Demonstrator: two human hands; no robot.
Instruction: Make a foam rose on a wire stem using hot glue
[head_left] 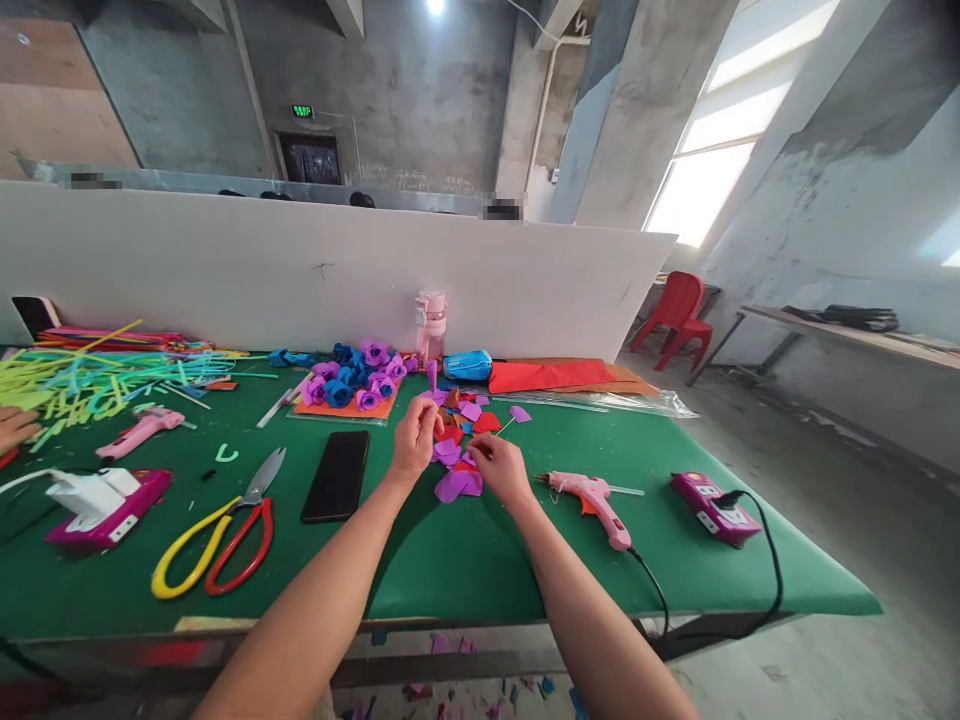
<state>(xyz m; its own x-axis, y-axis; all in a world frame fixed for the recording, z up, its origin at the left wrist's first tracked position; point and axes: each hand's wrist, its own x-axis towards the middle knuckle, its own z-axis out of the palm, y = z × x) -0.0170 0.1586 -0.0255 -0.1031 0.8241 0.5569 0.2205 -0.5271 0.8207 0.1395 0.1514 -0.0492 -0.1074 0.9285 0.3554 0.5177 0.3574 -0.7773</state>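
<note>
My left hand point(415, 437) is closed in a pinch over the middle of the green table. Just beyond its fingertips a narrow purple piece point(432, 374) stands up; whether the fingers hold it I cannot tell. My right hand point(501, 466) is also pinched, a little nearer and to the right, and what is in its fingers is too small to make out. A thin pale stick point(507, 425) shows beside its knuckles. Around and between both hands lie loose purple petals point(459, 485) and red petals point(487, 422).
Finished purple and blue paper flowers point(352, 376) sit left of centre. Nearby are a black phone point(335, 477), scissors point(238, 520), a pink glue gun point(592, 500), a power strip point(716, 508) and a pink bottle point(431, 325). Another person's hand point(15, 428) is at the far left.
</note>
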